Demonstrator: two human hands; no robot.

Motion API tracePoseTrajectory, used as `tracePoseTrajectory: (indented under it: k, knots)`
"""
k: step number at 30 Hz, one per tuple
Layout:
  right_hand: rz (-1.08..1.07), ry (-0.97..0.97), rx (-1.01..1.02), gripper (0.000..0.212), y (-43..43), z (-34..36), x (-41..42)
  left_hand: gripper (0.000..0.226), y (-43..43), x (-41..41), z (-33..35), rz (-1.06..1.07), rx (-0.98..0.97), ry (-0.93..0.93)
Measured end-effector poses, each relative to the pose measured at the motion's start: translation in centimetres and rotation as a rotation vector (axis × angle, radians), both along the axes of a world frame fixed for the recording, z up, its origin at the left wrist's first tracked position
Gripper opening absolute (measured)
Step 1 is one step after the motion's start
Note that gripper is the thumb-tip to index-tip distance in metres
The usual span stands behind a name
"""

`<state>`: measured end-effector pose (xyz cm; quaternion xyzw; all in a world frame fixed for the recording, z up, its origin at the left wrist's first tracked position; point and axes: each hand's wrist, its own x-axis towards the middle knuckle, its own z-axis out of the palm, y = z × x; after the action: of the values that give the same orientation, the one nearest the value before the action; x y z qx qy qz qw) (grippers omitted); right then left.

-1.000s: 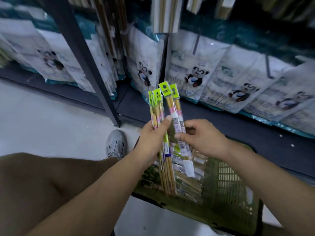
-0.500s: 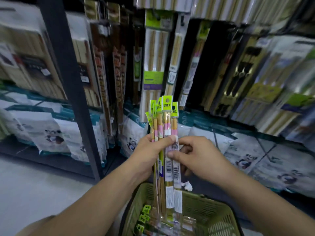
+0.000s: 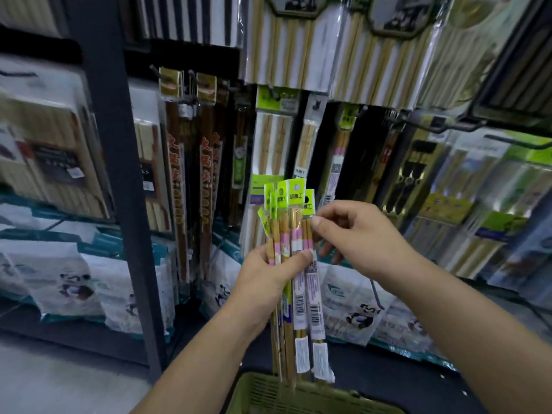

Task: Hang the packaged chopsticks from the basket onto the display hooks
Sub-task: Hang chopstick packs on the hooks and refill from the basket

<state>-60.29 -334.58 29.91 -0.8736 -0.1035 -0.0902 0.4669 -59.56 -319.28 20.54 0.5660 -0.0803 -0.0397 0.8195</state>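
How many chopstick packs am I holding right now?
5 visible by their green headers, all fanned in the left hand: four packs side by side, and the rightmost pack, also pinched by the right hand. More may hide behind.

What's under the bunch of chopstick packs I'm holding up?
The green basket: its rim and mesh wall show below the packs. Their lower ends cover part of the rim; its contents cannot be seen.

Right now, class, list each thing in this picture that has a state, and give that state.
Left hand, grips the chopstick packs.
Right hand, pinches the rightmost pack near its top.
Chopstick packs, upright, fanned out, not yet hung.
Basket, below the packs, partly in view.
Display hooks, loaded with other packs.
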Motion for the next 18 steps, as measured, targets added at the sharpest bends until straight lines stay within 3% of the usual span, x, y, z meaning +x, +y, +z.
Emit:
tracePoseTrajectory:
  k: [7,10,14,18]
  knots:
    - [-0.024,0.002,0.007,0.022,0.8,0.2,0.9,0.012,-0.3,0.9,0.1,-0.009,-0.024,-0.012]
    - [-0.081,-0.112,-0.001,0.028,0.5,1.3,1.1,0.024,-0.5,1.1,0.0,0.034,0.001,-0.027]
    - [-0.153,-0.296,0.222,0.031,0.0,4.8,1.3,0.019,-0.3,1.7,-0.2,0.128,-0.001,0.037]
    - [-0.182,-0.381,0.286,0.032,-0.4,7.6,1.9,0.010,0.1,2.1,-0.1,0.155,-0.009,0.051]
